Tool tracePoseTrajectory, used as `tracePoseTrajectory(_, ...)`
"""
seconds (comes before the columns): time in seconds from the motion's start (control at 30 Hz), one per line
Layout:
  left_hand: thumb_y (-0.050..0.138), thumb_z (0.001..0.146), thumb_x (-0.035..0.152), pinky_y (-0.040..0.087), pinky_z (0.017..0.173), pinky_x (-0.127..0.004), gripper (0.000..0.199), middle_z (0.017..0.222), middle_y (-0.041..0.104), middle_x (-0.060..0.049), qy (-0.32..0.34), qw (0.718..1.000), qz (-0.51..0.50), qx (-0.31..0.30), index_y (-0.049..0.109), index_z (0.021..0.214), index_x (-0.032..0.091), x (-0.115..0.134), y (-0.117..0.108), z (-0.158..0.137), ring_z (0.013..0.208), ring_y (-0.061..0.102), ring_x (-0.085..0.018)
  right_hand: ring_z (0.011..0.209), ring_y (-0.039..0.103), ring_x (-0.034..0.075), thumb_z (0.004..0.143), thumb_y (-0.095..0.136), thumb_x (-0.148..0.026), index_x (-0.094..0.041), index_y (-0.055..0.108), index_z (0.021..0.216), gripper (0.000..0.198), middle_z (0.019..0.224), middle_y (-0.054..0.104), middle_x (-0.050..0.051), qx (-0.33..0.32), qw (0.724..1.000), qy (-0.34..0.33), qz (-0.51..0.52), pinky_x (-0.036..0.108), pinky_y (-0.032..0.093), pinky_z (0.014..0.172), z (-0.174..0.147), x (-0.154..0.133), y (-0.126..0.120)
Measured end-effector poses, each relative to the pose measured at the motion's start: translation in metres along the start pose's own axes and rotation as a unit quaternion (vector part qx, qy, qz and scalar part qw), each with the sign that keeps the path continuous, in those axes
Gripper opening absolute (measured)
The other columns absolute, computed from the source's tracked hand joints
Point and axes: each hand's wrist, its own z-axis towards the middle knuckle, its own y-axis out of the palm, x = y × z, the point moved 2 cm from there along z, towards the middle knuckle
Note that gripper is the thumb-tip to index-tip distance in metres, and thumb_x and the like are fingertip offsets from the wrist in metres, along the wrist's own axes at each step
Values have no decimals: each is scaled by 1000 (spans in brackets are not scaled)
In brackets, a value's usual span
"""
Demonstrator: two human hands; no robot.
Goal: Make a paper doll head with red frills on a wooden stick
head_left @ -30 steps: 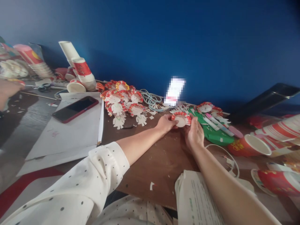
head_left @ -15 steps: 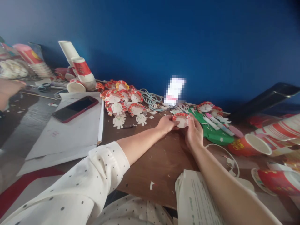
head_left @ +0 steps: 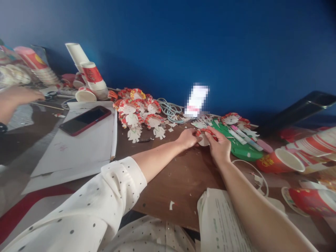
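Note:
Between my hands is a round white paper disc (head_left: 204, 141) with a curled red-and-white paper fringe along its upper edge. My left hand (head_left: 189, 138) pinches its left side. On the right, my right hand (head_left: 220, 145) has thumb and fingers closed on the fringe at the upper right edge. Left of my hands lies a pile of paper dolls (head_left: 132, 113) with similar red fringes around their heads. Behind and right of my right hand, a green sheet (head_left: 240, 148) carries pens and a few more fringed paper pieces (head_left: 232, 119).
A phone (head_left: 85, 120) lies on white paper board (head_left: 86, 150) at left. Stacked paper cups (head_left: 93, 78) stand behind it; another cup (head_left: 282, 161) lies at right. Coiled cable (head_left: 169, 110) sits by the wall. Another person's hand (head_left: 18, 98) is at far left.
My right hand has shifted its fingers up onto the fringe of the disc. The other person's hand at far left has reached further right over the table.

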Motion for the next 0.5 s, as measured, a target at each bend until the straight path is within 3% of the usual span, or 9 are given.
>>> tracePoseTrajectory(0.27,66,77,4,57,61,-27,11,69,63,-1,-12,1000,-8,2,62,84,11,1,0,-1,58,62,-13,99,70,25,82,65,-41,-18,76,111,38,108,75,8,0,999,9,-31,39,54,89,0,0,-1)
tracePoseTrajectory(0.5,68,77,10,57,63,-28,8,68,63,-1,5,1000,12,-4,63,84,11,-3,-3,3,57,62,-13,107,68,25,79,68,-37,-20,71,120,44,116,73,8,-9,999,-27,-30,40,50,97,-2,-5,1)
